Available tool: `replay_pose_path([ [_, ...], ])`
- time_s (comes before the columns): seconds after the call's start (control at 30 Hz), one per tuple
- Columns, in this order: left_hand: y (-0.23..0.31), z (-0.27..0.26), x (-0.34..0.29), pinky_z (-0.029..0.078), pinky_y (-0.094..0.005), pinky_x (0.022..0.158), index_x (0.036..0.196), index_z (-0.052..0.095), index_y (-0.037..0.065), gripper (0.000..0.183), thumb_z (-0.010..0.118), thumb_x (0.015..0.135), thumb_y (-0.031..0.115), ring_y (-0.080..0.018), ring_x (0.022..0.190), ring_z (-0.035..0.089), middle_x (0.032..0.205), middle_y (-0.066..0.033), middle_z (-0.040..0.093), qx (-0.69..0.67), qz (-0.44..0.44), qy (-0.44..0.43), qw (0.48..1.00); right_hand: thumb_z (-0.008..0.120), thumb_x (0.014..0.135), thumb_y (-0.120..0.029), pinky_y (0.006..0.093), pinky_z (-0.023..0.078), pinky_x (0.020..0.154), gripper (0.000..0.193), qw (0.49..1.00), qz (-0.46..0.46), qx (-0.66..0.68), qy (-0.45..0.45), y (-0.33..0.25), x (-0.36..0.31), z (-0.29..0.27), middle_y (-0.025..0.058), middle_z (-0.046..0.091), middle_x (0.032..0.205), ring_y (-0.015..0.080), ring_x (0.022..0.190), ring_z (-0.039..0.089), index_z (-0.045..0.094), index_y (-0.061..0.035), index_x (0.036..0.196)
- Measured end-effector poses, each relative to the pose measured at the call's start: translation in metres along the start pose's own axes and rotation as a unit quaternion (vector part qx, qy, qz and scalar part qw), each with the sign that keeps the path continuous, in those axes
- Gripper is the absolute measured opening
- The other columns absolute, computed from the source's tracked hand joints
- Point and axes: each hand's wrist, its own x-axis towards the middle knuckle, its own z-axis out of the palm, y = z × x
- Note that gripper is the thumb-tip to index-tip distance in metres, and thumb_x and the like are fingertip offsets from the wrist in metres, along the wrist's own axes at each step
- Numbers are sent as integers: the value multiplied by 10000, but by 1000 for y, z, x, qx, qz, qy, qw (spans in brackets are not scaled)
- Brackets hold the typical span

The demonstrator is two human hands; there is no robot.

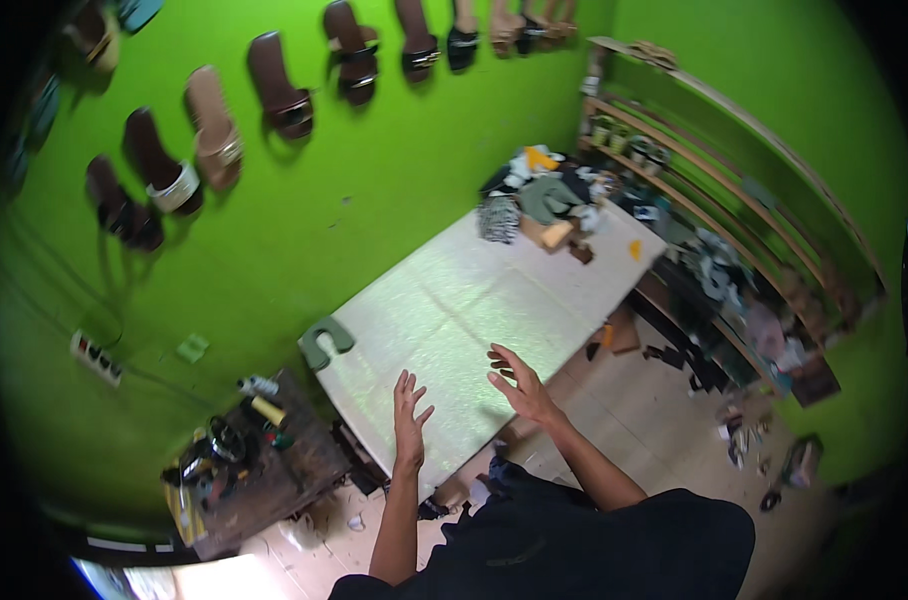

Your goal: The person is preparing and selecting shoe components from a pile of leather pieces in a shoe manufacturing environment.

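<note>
Both of my hands are raised over the near part of a pale, shiny-topped table (414,330). My left hand (408,420) has its fingers stretched upward and the thumb apart, holding nothing. To its right, my right hand (517,383) is also empty, its fingers spread and slightly curved toward the left. A grey-green U-shaped piece (326,342) lies at the table's left corner, beyond my left hand. On the far end sits a heap of scraps (549,195) in green, black, white and orange, with a tan block-like piece (552,234) at its front.
Sandals (279,85) hang in a row on the green wall. A dark wooden bench (284,470) with tools stands at the left, below a power strip (96,358). Along the right wall runs a wooden shelf rack (714,150) holding jars and scraps. Scattered items (749,440) lie on the tiled floor.
</note>
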Motion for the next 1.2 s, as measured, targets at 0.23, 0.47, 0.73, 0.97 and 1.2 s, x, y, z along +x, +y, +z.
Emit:
replay_pose_path([
  [0.23,-6,70,3,389,-511,1052,1553,255,176,692,433,993,543,-284,1357,404,1600,-105,290,-3,-27,-79,996,613,986,-303,406,470,1022,599,996,0,-25,90,11,-41,-73,197,552,1358,291,1204,573,386,-33,1469],
  [0.47,-8,130,22,441,-462,1012,1531,290,159,656,437,1004,520,-268,1319,454,1583,-126,310,35,-23,-121,992,614,984,-291,382,488,992,597,988,13,6,156,32,-47,-142,185,552,1335,255,1163,581,392,-9,1461],
  [0.73,-4,222,79,439,-473,1004,1514,318,159,646,429,1005,540,-267,1288,477,1573,-147,314,72,-13,-143,987,609,985,-265,357,499,970,570,986,16,42,159,60,-13,-241,184,565,1302,220,1127,588,415,14,1443],
  [0.97,-17,317,120,431,-502,1014,1504,326,136,642,393,1011,541,-289,1296,476,1557,-132,326,56,-21,-138,989,615,981,-217,351,518,938,549,989,-12,40,142,88,21,-321,186,579,1281,217,1094,604,416,16,1437],
  [1.2,-17,365,155,404,-505,1025,1510,315,150,688,406,995,597,-269,1284,465,1583,-155,288,73,-21,-133,988,586,996,-213,351,526,930,521,991,-5,43,126,107,66,-366,168,574,1283,198,1091,592,414,7,1435],
])
